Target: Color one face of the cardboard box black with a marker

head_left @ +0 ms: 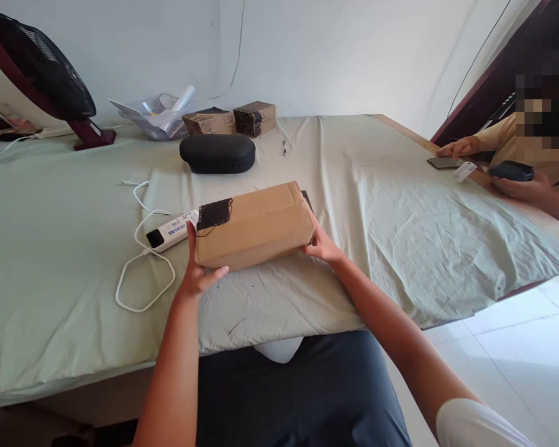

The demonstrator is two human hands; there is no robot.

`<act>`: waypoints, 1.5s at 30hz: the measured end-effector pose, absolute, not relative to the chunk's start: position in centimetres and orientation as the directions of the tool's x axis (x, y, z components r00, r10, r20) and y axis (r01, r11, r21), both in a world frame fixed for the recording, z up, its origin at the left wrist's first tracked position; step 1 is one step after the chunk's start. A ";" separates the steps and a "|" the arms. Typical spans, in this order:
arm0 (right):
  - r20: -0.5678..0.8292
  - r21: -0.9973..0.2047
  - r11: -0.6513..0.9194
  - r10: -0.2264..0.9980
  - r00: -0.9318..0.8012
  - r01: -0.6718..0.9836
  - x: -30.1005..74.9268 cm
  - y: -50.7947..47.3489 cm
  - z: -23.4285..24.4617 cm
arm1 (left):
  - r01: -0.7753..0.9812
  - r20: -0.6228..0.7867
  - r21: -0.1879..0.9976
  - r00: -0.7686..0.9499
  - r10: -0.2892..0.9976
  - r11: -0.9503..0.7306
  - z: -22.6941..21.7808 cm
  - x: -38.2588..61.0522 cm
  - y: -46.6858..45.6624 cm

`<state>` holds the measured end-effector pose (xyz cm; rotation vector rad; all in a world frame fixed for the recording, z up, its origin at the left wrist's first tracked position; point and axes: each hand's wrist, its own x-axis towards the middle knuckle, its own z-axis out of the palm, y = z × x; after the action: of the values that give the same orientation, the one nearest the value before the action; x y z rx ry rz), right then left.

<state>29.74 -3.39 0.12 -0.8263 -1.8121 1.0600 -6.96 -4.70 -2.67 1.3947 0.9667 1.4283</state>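
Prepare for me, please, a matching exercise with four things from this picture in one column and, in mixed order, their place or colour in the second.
Things:
1. Large box
2. Fan
3. Case
4. Cable

Places or colours:
A. Black, in front of two small boxes
B. White, lying in a loop on the cloth
C. Held between the left hand and the right hand
D. At the far left of the picture

Right pairs: 1-C, 2-D, 3-A, 4-B
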 end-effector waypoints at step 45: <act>0.317 -0.906 0.410 0.823 -0.472 0.107 26.0 -5.2 0.2 | -0.017 0.243 0.969 0.279 0.929 -0.248 -2.0 -4.6 -5.6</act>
<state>26.01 -5.17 0.23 -0.7972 -1.8560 1.1149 -4.63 -5.61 -1.96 1.5239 0.8795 1.1599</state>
